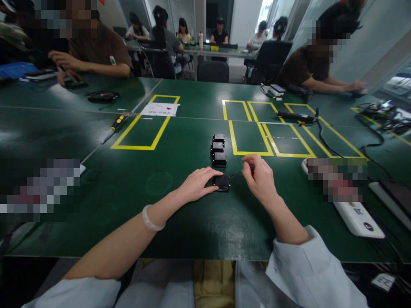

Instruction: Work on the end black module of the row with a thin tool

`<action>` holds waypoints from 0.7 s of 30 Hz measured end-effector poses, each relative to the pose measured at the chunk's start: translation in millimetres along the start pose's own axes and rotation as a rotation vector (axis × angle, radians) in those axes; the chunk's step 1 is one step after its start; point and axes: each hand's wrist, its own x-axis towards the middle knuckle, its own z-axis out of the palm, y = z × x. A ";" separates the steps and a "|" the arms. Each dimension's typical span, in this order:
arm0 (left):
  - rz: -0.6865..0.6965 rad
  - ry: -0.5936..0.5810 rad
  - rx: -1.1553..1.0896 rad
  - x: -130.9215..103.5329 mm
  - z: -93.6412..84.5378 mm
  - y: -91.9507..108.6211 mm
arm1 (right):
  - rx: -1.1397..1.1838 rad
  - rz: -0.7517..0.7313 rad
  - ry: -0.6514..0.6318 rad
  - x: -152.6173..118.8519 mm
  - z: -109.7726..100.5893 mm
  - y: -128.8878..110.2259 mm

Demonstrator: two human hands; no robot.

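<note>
A small black block (221, 183) lies on the green table (189, 231), close in front of me. My left hand (199, 183) grips its left side between thumb and fingers. To the right of the block, my right hand (258, 177) is closed around the dark handle of a thin tool (236, 173), whose shaft points left to the block's upper right corner. Exactly where the tip touches is too small to tell. Just beyond the block, several similar black blocks (218, 147) stand in a column.
Yellow tape outlines (154, 148) mark the table. A yellow-black tool (118, 123) and a paper label (160, 109) lie left. At right are a white device (359, 218), a black tool (297, 116) and cables. People sit across the table and farther back.
</note>
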 end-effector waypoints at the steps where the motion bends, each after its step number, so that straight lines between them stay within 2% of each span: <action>1: -0.001 0.000 0.002 0.2 0.1 0.1 | -0.004 0.000 -0.001 0.1 -0.2 -0.3; 21: -0.001 0.003 -0.004 0.1 -0.3 1.6 | -0.002 0.001 -0.011 1.4 -1.9 -3.5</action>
